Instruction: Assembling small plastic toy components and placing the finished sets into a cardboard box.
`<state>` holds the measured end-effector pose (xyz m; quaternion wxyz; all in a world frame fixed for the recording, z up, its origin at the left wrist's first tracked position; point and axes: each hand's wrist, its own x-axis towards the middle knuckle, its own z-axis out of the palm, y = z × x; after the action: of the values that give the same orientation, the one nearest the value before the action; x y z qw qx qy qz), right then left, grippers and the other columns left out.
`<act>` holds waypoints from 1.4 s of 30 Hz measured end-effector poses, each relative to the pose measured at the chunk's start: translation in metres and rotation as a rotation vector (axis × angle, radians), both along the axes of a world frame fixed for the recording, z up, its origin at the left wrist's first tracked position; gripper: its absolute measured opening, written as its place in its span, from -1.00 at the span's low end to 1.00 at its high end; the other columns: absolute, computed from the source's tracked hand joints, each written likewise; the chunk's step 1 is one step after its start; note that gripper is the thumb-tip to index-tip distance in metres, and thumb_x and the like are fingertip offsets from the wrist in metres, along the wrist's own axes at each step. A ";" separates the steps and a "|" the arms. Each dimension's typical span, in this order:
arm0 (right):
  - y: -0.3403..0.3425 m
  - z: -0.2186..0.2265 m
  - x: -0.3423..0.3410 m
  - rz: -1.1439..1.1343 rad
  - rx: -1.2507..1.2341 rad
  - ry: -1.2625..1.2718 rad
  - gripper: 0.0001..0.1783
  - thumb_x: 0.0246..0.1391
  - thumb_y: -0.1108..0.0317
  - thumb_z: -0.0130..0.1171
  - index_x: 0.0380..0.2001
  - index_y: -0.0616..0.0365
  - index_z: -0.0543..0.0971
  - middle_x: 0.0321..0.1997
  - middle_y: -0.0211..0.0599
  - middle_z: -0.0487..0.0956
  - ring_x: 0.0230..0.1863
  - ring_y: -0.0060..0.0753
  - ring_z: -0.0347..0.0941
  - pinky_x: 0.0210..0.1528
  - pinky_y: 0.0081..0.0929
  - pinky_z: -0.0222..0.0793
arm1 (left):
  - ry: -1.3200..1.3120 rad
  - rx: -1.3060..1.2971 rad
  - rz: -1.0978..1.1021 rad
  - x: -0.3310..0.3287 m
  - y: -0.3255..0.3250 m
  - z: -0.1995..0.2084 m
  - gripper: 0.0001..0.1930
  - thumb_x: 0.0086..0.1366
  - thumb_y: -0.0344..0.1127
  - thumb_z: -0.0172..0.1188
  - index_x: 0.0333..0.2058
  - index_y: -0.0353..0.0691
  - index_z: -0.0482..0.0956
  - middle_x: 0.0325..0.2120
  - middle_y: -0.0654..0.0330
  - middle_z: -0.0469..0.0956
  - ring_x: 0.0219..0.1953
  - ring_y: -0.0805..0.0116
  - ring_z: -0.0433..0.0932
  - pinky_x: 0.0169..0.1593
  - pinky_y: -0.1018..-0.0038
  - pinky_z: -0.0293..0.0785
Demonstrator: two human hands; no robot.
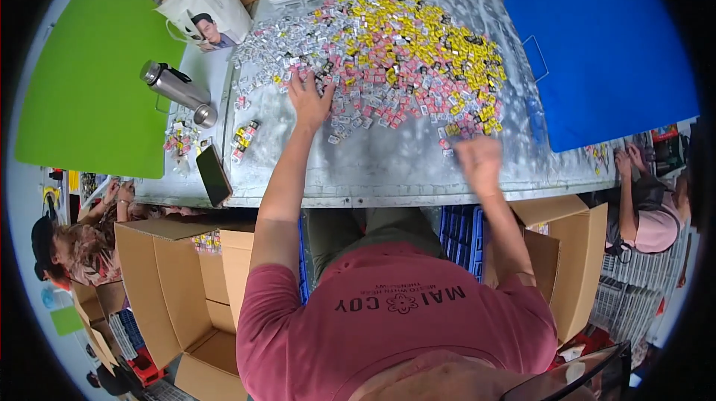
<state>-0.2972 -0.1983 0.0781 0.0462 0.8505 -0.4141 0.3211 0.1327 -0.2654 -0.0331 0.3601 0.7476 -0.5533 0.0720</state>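
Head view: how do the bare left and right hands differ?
The bare left hand has spread fingers; the bare right hand looks curled. The left hand is sharp, the right blurred. The left hand lies farther forward, over small multicoloured pieces, than the right hand. Both are above the grey tabletop.

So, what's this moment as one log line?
left hand: spread over small yellow, pink, white pieces; right hand: blurred, beside the pieces' near-right edge; right grip: unclear; surface: grey table
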 end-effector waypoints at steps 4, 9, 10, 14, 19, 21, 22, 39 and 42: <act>0.045 -0.027 0.053 0.441 0.056 0.024 -0.86 -0.13 0.36 0.29 -0.41 0.01 0.58 -0.39 -0.36 0.46 -0.27 -0.26 0.44 -0.14 -0.26 0.30 | 0.076 -0.115 -0.225 -0.038 0.004 0.014 -0.39 0.11 -0.17 0.42 0.12 -0.25 0.52 0.25 -0.24 0.27 0.28 -0.29 0.23 0.34 -0.01 0.18; 0.058 -0.040 0.075 0.545 0.246 0.090 -0.81 -0.01 0.28 0.36 -0.31 0.04 0.65 -0.29 -0.37 0.53 -0.18 -0.23 0.46 -0.11 -0.26 0.33 | 0.035 -0.067 -0.529 -0.069 0.021 0.031 -0.59 0.20 -0.39 0.34 0.05 -0.25 0.58 0.16 -0.13 0.39 0.18 -0.18 0.38 0.27 0.12 0.33; 0.056 -0.037 0.079 0.539 0.297 0.049 -0.80 0.02 0.26 0.36 -0.28 0.05 0.66 -0.27 -0.35 0.54 -0.13 -0.22 0.47 -0.08 -0.27 0.34 | 0.013 -0.059 -0.629 -0.070 0.026 0.036 -0.61 0.20 -0.43 0.32 0.04 -0.23 0.60 0.13 -0.11 0.42 0.16 -0.17 0.41 0.26 0.13 0.35; -0.006 -0.051 0.101 0.417 0.172 -0.114 -0.77 0.10 0.24 0.27 -0.18 0.05 0.64 -0.12 -0.31 0.58 0.00 -0.14 0.49 0.06 -0.13 0.33 | -0.002 0.007 -0.764 -0.072 0.042 0.036 -0.64 0.22 -0.47 0.27 0.02 -0.20 0.62 0.20 0.00 0.42 0.22 -0.18 0.40 0.28 0.08 0.33; -0.106 -0.064 0.122 0.187 0.165 -0.092 -0.73 0.09 0.34 0.26 -0.11 0.05 0.66 0.05 -0.29 0.58 0.05 -0.09 0.49 0.12 -0.09 0.35 | -0.128 0.091 -0.678 -0.072 0.066 0.046 -0.61 0.29 -0.37 0.25 0.10 -0.11 0.60 0.30 0.02 0.35 0.31 -0.22 0.29 0.30 0.04 0.30; -0.118 -0.070 0.126 0.173 0.071 -0.084 -0.72 0.08 0.37 0.26 -0.10 0.05 0.66 0.06 -0.29 0.57 0.07 -0.08 0.49 0.12 -0.09 0.35 | -0.149 0.113 -0.603 -0.066 0.083 0.046 -0.58 0.31 -0.31 0.25 0.15 -0.08 0.58 0.33 0.01 0.32 0.34 -0.25 0.26 0.31 0.01 0.28; -0.119 -0.070 0.127 0.182 0.115 -0.076 -0.72 0.08 0.39 0.26 -0.09 0.05 0.67 0.06 -0.27 0.57 0.09 -0.08 0.49 0.13 -0.09 0.34 | -0.167 0.149 -0.505 -0.061 0.094 0.043 -0.54 0.31 -0.25 0.25 0.20 -0.04 0.54 0.35 -0.04 0.26 0.35 -0.29 0.22 0.32 -0.02 0.26; -0.044 -0.047 0.175 0.396 0.163 -0.120 -0.72 0.03 0.31 0.33 -0.16 0.08 0.65 -0.14 -0.23 0.58 -0.09 -0.05 0.52 0.00 -0.10 0.38 | -0.052 0.098 -0.289 -0.055 0.164 0.028 -0.42 0.27 -0.32 0.29 0.28 -0.08 0.44 0.29 -0.23 0.28 0.35 -0.32 0.20 0.38 -0.02 0.20; -0.044 -0.066 0.186 0.453 0.258 -0.044 -0.68 0.02 0.34 0.31 -0.11 0.08 0.62 -0.18 -0.19 0.56 -0.11 0.00 0.51 -0.06 -0.08 0.42 | -0.016 0.007 -0.275 -0.062 0.147 0.013 -0.42 0.17 -0.36 0.32 0.20 -0.14 0.49 0.21 -0.23 0.36 0.28 -0.31 0.30 0.34 -0.04 0.24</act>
<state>-0.1111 -0.2423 0.0121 -0.1447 0.9132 -0.2513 0.2863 0.0705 -0.1183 -0.0205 0.3593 0.6655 -0.6537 0.0261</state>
